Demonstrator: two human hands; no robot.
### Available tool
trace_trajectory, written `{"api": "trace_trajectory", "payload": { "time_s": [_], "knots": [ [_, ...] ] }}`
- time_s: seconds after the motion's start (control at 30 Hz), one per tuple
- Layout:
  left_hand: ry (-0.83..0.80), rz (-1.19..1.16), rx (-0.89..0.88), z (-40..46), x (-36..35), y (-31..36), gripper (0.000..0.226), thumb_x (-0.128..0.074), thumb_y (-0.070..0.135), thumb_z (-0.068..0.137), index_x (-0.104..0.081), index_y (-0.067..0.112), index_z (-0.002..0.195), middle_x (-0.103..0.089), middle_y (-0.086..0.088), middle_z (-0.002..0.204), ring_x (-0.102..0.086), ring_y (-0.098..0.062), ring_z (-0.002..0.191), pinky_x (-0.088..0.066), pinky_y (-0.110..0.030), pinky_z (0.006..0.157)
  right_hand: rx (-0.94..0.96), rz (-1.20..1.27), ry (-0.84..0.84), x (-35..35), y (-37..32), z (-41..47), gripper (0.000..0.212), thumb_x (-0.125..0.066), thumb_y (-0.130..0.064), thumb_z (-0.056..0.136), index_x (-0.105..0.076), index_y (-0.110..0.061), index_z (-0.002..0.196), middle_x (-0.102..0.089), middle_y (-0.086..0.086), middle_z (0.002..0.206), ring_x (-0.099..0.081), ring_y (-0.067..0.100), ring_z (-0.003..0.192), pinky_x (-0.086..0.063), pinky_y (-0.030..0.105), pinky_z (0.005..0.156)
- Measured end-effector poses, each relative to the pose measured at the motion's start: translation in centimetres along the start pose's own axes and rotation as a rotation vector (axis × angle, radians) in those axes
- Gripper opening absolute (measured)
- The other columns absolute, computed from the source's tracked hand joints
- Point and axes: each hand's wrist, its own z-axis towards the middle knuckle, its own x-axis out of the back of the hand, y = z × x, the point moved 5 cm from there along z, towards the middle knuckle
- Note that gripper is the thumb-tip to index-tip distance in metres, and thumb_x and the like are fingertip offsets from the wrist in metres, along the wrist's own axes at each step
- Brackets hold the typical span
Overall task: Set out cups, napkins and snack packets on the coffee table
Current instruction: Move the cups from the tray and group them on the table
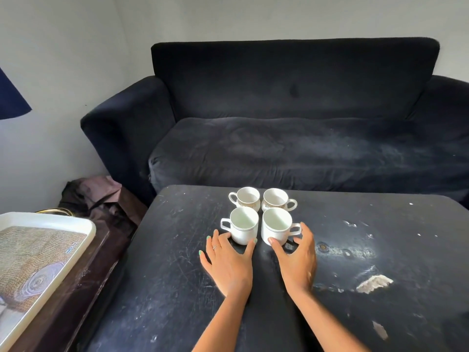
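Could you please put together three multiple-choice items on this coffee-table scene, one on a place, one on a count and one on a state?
1. Where is the white tray?
A. on the sofa
B. on a dark stand left of the coffee table
C. in the middle of the coffee table

2. How many cups stand on the coffee table?
A. two
B. six
C. four

3. How do the near two cups stand?
A. upright and empty
B. tipped on their sides
C. stacked one in the other

Answers:
1 B: the tray lies at the picture's left edge, off the table.
2 C: two patterned cups stand behind two plain ones, the near left cup by the left hand and the near right cup by the right hand.
3 A: both mouths face up and show bare insides.
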Motion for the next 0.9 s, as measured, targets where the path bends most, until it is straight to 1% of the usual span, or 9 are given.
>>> {"api": "trace_trajectory", "payload": {
  "time_s": [0.23, 0.43, 0.57, 0.63, 0.77, 0.83, 0.9],
  "knots": [
    [0.011, 0.009, -0.003, 0.07, 0.06, 0.2, 0.06, -0.058, 0.067, 0.077, -0.053, 0.027, 0.123, -0.038, 0.003, 0.151, -0.023, -0.019, 0.145, -0.01, -0.044, 0.118, -0.002, 0.012, -0.002, 0.0, 0.06, -0.02, 0.078, -0.083, -0.031, 0.067, -0.042, -0.015, 0.132, -0.058, 0.002, 0.123, -0.059, 0.022, 0.107, -0.05, 0.046, 0.087],
    [0.007, 0.037, -0.006, 0.15, -0.21, -0.07, 0.061, -0.055, 0.069, 0.077, -0.052, 0.029, 0.124, -0.037, 0.004, 0.152, -0.022, -0.018, 0.145, -0.01, -0.044, 0.118, -0.004, 0.011, -0.001, 0.03, 0.09, -0.02, 0.078, -0.083, -0.031, 0.068, -0.041, -0.016, 0.132, -0.056, 0.001, 0.124, -0.058, 0.022, 0.107, -0.05, 0.04, 0.085],
    [0.01, 0.036, -0.005, 0.19, -0.34, -0.11, 0.061, -0.057, 0.068, 0.077, -0.052, 0.028, 0.123, -0.039, 0.004, 0.151, -0.022, -0.019, 0.145, -0.01, -0.044, 0.118, 0.004, 0.009, 0.002, -0.05, 0.02, -0.02, 0.078, -0.083, -0.032, 0.067, -0.041, -0.015, 0.132, -0.056, 0.002, 0.124, -0.058, 0.023, 0.106, -0.05, 0.042, 0.085],
    [0.016, 0.037, -0.009, 0.16, -0.38, -0.16, 0.062, -0.057, 0.068, 0.077, -0.052, 0.027, 0.123, -0.04, 0.004, 0.15, -0.023, -0.019, 0.145, -0.011, -0.044, 0.118, 0.008, -0.004, 0.002, -0.08, -0.06, -0.05, 0.083, -0.083, -0.033, 0.067, -0.039, -0.014, 0.135, -0.055, 0.004, 0.126, -0.058, 0.024, 0.108, -0.05, 0.044, 0.088],
    [0.03, 0.041, -0.016, -0.04, -0.31, -0.16, 0.072, -0.058, 0.07, 0.074, -0.05, 0.022, 0.128, -0.042, 0.002, 0.148, -0.026, -0.02, 0.144, -0.012, -0.043, 0.119, -0.012, -0.022, 0.008, -0.07, -0.17, -0.24, 0.106, -0.085, -0.04, 0.061, -0.026, -0.012, 0.144, -0.045, 0.008, 0.138, -0.057, 0.022, 0.112, -0.049, 0.047, 0.093],
    [0.035, 0.039, -0.021, -0.15, -0.15, -0.14, 0.077, -0.059, 0.069, 0.075, -0.046, 0.02, 0.133, -0.042, 0.001, 0.148, -0.028, -0.02, 0.143, -0.013, -0.042, 0.119, -0.02, -0.027, 0.018, -0.01, -0.26, -0.33, 0.108, -0.085, -0.042, 0.06, -0.024, -0.012, 0.144, -0.041, 0.01, 0.14, -0.056, 0.024, 0.114, -0.049, 0.047, 0.093],
    [0.04, 0.023, -0.039, -0.27, 0.01, -0.15, 0.077, -0.061, 0.064, 0.077, -0.044, 0.017, 0.135, -0.042, -0.001, 0.148, -0.031, -0.021, 0.142, -0.014, -0.042, 0.12, -0.038, -0.04, 0.051, 0.16, -0.04, -0.38, 0.103, -0.084, -0.041, 0.062, -0.028, -0.009, 0.143, -0.041, 0.014, 0.138, -0.055, 0.028, 0.115, -0.047, 0.048, 0.094]
  ]
}}
